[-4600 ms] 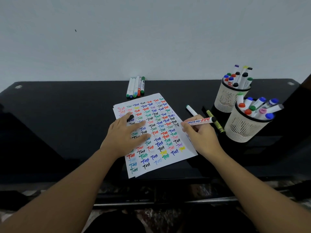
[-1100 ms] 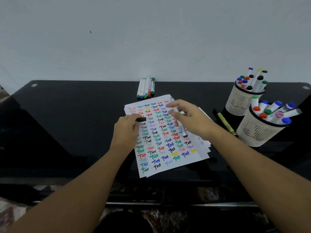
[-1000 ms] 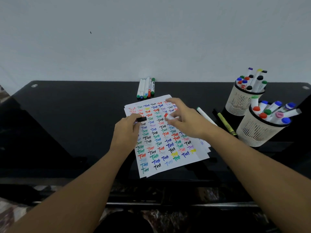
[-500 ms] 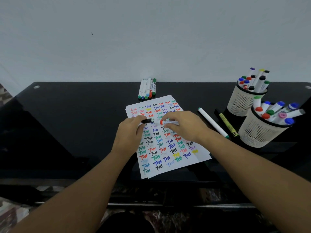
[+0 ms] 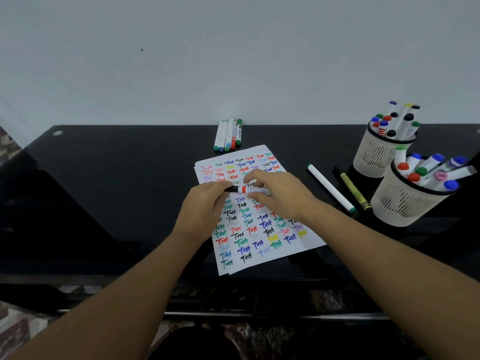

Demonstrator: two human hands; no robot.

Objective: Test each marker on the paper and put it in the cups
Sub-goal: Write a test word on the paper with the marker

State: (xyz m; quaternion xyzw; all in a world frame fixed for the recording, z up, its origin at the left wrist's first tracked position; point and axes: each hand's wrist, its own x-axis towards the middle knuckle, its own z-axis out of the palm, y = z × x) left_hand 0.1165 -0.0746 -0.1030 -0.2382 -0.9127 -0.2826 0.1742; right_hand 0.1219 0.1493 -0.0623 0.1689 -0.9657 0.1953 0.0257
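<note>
Marker tip under black cap.

White marker level over paper; cups right

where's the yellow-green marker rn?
Head view, right side: the yellow-green marker lies on the black table, between the white green-capped marker and the nearer cup.

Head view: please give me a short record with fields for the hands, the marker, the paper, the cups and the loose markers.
left hand: grips black cap end of marker
right hand: holds marker barrel
marker: level above the paper
paper: covered with coloured test words
cups: two, both holding markers
loose markers: two beside cups, five by wall
</note>
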